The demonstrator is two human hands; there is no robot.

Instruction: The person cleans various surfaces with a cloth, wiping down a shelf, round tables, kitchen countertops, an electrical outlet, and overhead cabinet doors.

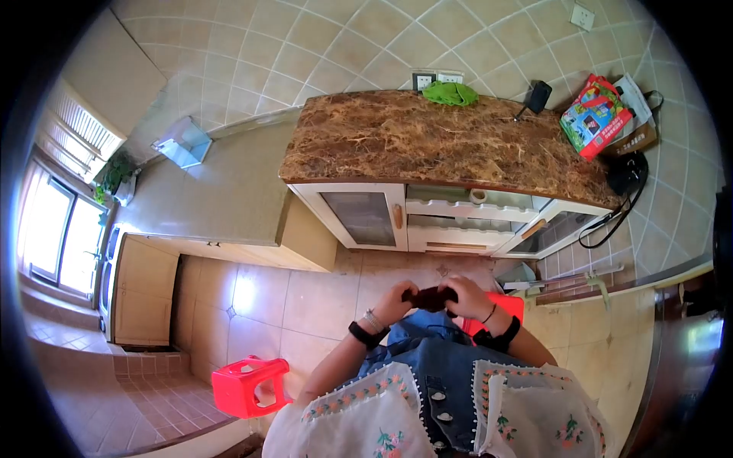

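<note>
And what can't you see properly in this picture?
All in the head view:
Dark object: ends covered by fingers.
Red item: partly hidden by the right arm.
Colourful bag: print too small to read.
Left cupboard's inside: blocked by dark glass.

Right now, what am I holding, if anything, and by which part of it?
A dark brown item, too unclear to name. Your hands grip it at opposite ends: the left hand at one, the right hand at the other.
</note>
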